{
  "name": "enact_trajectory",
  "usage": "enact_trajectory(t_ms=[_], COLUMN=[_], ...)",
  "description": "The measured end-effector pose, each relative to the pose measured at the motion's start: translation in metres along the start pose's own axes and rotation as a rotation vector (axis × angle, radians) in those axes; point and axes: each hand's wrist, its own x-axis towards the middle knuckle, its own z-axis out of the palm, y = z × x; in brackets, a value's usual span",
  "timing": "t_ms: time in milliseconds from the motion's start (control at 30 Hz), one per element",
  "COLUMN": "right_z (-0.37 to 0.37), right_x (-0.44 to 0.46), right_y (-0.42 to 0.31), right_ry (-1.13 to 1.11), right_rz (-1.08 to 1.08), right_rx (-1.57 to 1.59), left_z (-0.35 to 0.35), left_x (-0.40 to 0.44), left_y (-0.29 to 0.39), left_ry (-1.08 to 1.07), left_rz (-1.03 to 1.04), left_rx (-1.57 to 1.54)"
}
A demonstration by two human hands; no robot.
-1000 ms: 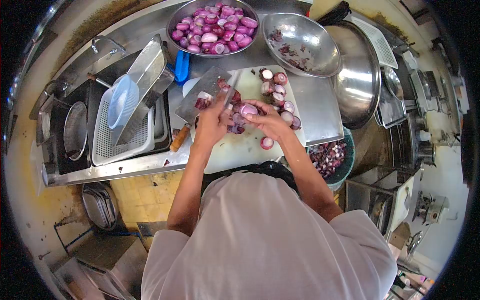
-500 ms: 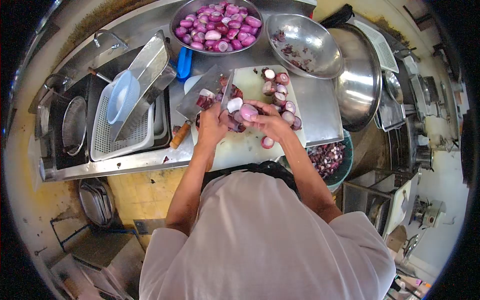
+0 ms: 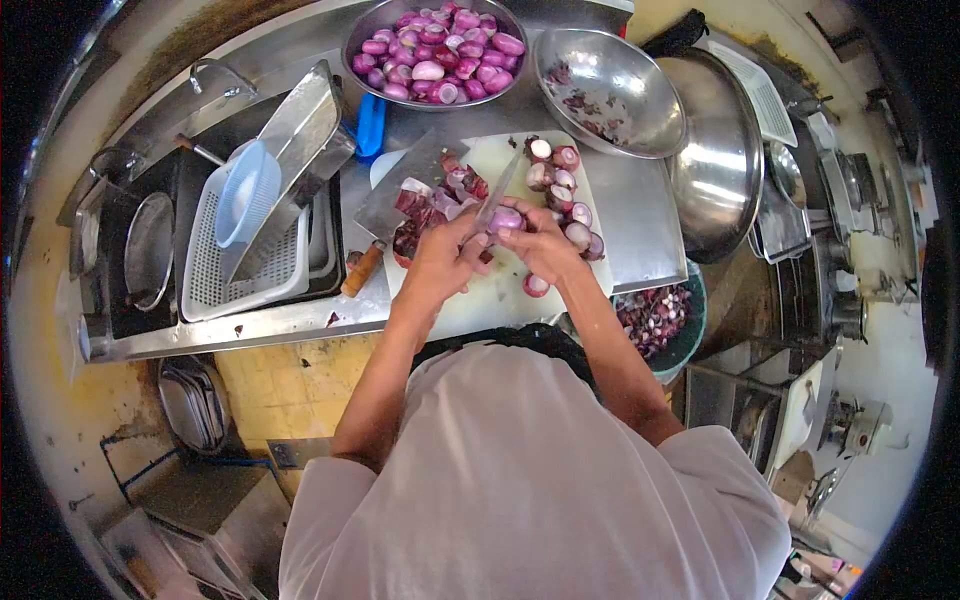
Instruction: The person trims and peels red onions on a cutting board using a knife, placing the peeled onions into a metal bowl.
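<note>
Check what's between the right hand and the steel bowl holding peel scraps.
Head view: a cluster of onions with cut ends, on the right side of the cutting board, lies between the right hand and that steel bowl.

Before you, the stainless-steel counter (image 3: 640, 228) carries, along its far side, a metal bowl (image 3: 382, 19) of purple onions (image 3: 440, 55) and, to your right of it, a second metal bowl (image 3: 640, 95) holding dark scraps (image 3: 597, 122). Nearer you lie a blue object (image 3: 370, 126) and a white cutting board (image 3: 470, 308). Loose skin bits (image 3: 332, 319) dot the front ledge, leftward.
</note>
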Motion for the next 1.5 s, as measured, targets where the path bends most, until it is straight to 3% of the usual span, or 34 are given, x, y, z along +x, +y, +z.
enact_trajectory(t_ms=[233, 333, 433, 500, 533, 633, 800, 867, 1033, 1100, 1133, 1200, 1233, 1300, 1367, 1433, 1467, 1500], right_z=[0.003, -0.003, -0.005, -0.003, 0.001, 0.025, 0.066, 0.082, 0.049, 0.020, 0.007, -0.011, -0.004, 0.007, -0.012, -0.013, -0.018, -0.019], right_x=[-0.005, -0.004, 0.004, 0.011, 0.017, 0.061, 0.135, 0.134, 0.101, 0.091, 0.084, 0.066, 0.054, 0.032, 0.000, -0.024, -0.035, -0.044], right_y=[0.004, 0.008, 0.004, 0.006, 0.007, -0.015, -0.094, -0.118, -0.110, -0.087, -0.075, -0.056, -0.064, -0.078, -0.050, -0.024, -0.009, 0.003], right_ry=[-0.061, -0.131, 0.003, 0.209, 0.301, 0.312, 0.053, 0.087, 0.142, -0.008, -0.001, 0.139, 0.144, -0.074, -0.201, -0.394, -0.388, -0.393], right_rz=[0.005, 0.019, 0.146, 0.115, 0.064, -0.029, -0.197, -0.310, -0.344, -0.228, -0.223, -0.642, -0.640, -0.068, -0.099, 0.020, 0.024, -0.125], right_rx=[0.077, 0.163, 0.197, 0.015, -0.023, 0.049, 0.212, 0.041, -0.368, -0.844, -0.848, -1.785, -1.790, -1.716, -1.832, -2.060, -2.059, -2.096], left_z=[0.002, -0.003, -0.005, -0.005, -0.008, -0.013, -0.024, -0.029, -0.043, -0.045, -0.046, -0.046, -0.046, -0.046, -0.045, -0.041, -0.038, -0.037], left_x=[0.014, 0.016, 0.012, 0.009, 0.007, -0.002, -0.016, -0.023, -0.043, -0.048, -0.049, -0.050, -0.049, -0.052, -0.049, -0.042, -0.039, -0.037], left_y=[-0.038, -0.045, -0.048, -0.049, -0.048, -0.043, -0.036, -0.038, -0.059, -0.068, -0.071, -0.074, -0.074, -0.075, -0.076, -0.077, -0.078, -0.079], left_ry=[0.101, 0.140, 0.201, 0.370, 0.356, 0.426, 0.419, 0.414, 0.456, 0.461, 0.466, 0.465, 0.459, 0.453, 0.424, 0.392, 0.391, 0.391], left_rz=[0.034, -0.072, -0.043, 0.091, 0.038, -0.010, -0.048, -0.051, -0.127, -0.062, -0.086, -0.124, -0.122, -0.100, -0.119, -0.127, -0.140, -0.152], left_rx=[-0.066, -0.014, 0.027, 0.069, 0.034, 0.004, 0.013, 0.041, -0.032, -0.066, -0.038, 0.003, -0.001, -0.009, -0.028, -0.049, -0.037, -0.023])
